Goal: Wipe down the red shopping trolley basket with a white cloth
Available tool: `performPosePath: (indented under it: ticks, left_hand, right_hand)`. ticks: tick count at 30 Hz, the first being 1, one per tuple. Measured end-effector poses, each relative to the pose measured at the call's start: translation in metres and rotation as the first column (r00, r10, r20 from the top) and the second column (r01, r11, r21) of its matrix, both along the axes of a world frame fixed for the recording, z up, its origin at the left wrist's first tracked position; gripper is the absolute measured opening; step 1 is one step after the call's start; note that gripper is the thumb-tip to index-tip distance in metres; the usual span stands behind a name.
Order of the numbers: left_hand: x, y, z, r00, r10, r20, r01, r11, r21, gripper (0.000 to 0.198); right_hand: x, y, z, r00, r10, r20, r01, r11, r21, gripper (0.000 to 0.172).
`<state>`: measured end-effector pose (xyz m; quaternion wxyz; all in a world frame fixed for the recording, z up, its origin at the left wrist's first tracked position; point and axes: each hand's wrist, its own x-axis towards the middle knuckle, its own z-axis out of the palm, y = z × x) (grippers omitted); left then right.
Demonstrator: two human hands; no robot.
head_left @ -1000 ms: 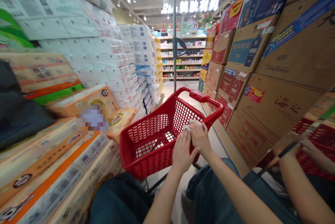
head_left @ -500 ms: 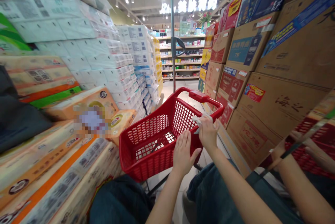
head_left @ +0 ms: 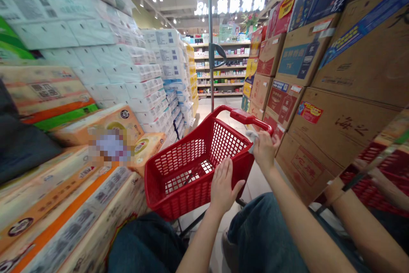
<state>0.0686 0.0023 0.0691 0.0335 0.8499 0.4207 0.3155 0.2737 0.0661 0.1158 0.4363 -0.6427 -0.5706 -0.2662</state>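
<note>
A red plastic shopping cart (head_left: pixel 179 198) with lattice sides stands right in front of my knees, its basket bare inside. My left hand (head_left: pixel 223 185) lies flat on the near side of the basket, fingers stretched out and thumb apart. At the right end of the cart, my right hand (head_left: pixel 265 149) is closed around a whitish cloth (head_left: pixel 252 136) and presses it to the frame just below the handle (head_left: pixel 243 116). Part of the cloth is hidden under the fingers.
Packs of tissue (head_left: pixel 105 64) are stacked high on the left, with orange packs (head_left: pixel 47 213) close beside me. Cardboard cartons (head_left: pixel 351 132) form a wall on the right, next to a reflecting panel (head_left: pixel 377 179). A metal pole (head_left: pixel 211 21) rises beyond the cart; stocked shelves (head_left: pixel 220 68) stand behind.
My right hand has slid right with the cloth, from the basket's rim toward the frame under the handle's end. My left hand stays where it was on the basket.
</note>
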Motion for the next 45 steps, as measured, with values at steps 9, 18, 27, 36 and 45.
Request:
performPosePath:
  ticks: [9, 18, 27, 36, 45]
  left_hand:
    - [-0.007, 0.003, 0.0, 0.998, -0.036, -0.047, 0.037, 0.999, 0.008, 0.073]
    - [-0.001, 0.001, -0.003, 1.0, -0.004, -0.015, 0.004, 1.0, 0.018, 0.071]
    - [-0.005, 0.003, -0.002, 0.999, -0.016, -0.038, 0.018, 0.999, 0.043, 0.073]
    - [0.001, 0.001, -0.005, 1.0, 0.021, -0.003, -0.021, 0.999, 0.043, 0.072]
    - [-0.003, 0.001, -0.003, 1.0, 0.005, -0.025, -0.004, 0.999, 0.035, 0.073]
  right_hand:
    - [0.005, -0.015, -0.017, 0.869, 0.38, 0.317, -0.326, 0.922, -0.211, 0.026]
    - [0.009, -0.002, -0.004, 0.997, 0.039, 0.069, -0.04, 0.999, 0.009, 0.028]
    - [0.002, -0.019, -0.013, 0.865, 0.358, 0.351, -0.29, 0.929, -0.232, 0.023]
    - [-0.015, 0.002, 0.009, 0.997, 0.035, 0.075, -0.03, 0.998, -0.063, 0.022]
    - [0.015, -0.014, -0.009, 0.863, 0.328, 0.384, -0.28, 0.943, -0.177, 0.024]
